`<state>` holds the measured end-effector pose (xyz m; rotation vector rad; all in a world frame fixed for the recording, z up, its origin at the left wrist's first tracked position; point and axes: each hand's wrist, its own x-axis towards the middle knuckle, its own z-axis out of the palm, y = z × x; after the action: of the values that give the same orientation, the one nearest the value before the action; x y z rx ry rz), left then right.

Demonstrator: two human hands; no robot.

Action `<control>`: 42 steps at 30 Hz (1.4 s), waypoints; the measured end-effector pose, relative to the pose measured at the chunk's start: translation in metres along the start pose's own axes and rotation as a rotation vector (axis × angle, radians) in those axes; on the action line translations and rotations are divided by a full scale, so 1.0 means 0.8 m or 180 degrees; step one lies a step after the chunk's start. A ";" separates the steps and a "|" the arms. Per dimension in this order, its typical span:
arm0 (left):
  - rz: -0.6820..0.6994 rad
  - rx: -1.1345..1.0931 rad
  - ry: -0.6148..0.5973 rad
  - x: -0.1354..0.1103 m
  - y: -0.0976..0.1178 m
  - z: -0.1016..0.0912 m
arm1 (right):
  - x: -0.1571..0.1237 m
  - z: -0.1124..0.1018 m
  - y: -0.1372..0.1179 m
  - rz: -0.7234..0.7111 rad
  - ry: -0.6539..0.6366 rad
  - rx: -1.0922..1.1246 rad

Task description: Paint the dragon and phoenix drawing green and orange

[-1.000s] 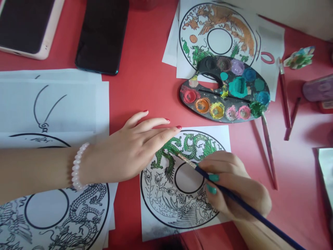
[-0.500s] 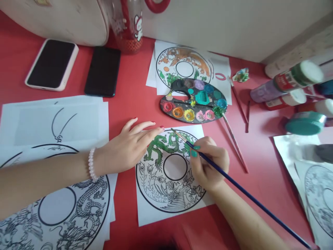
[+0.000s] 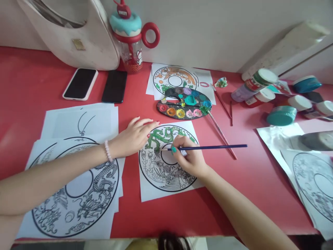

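Observation:
My right hand (image 3: 191,157) pinches a blue-handled paintbrush (image 3: 223,147) like a pen, its handle lying nearly level to the right. The brush tip is by a green dragon's claw, at the left rim of the small inner circle on the printed sheet (image 3: 149,195). This sheet bears a ring design: green on the upper dragon, black outlines on the bird below. My left hand (image 3: 131,139), fingers stretched and fairly flat, rests at the sheet's upper left edge. Just beyond the sheet lies a black paint palette (image 3: 169,101) with several colour wells.
Another brush (image 3: 223,136) leans on the palette's right end. Paint jars (image 3: 281,115) crowd the right, near more printed sheets (image 3: 277,139). Two phones (image 3: 80,84), a cup (image 3: 128,45) and a white bag (image 3: 85,52) stand behind. Larger printed sheets (image 3: 78,187) lie under my left forearm.
The brush tip has gone from the sheet's top edge down to the claw by the inner circle. Its handle has swung from slanting toward me to nearly level. The camera view has shifted.

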<state>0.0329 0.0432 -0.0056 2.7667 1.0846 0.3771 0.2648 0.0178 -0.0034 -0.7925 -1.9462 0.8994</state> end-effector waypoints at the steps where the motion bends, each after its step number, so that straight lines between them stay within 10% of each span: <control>1: -0.0018 -0.0022 0.0023 0.000 0.000 0.001 | -0.001 0.002 -0.001 -0.0054 -0.0014 -0.0059; 10: 0.0672 -0.0221 0.1046 -0.014 0.005 -0.023 | -0.002 0.001 0.004 0.0364 0.0791 0.0098; 16: 0.1381 -0.0200 0.0464 -0.041 0.058 -0.027 | -0.001 0.003 0.008 0.0588 0.0361 0.0516; 42: 0.0387 -0.0552 -0.0073 -0.057 0.051 -0.012 | 0.008 -0.005 0.001 0.0469 -0.0286 0.0978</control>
<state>0.0244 -0.0174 0.0045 2.6820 0.8379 0.4311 0.2655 0.0240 0.0001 -0.7299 -1.7826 1.3065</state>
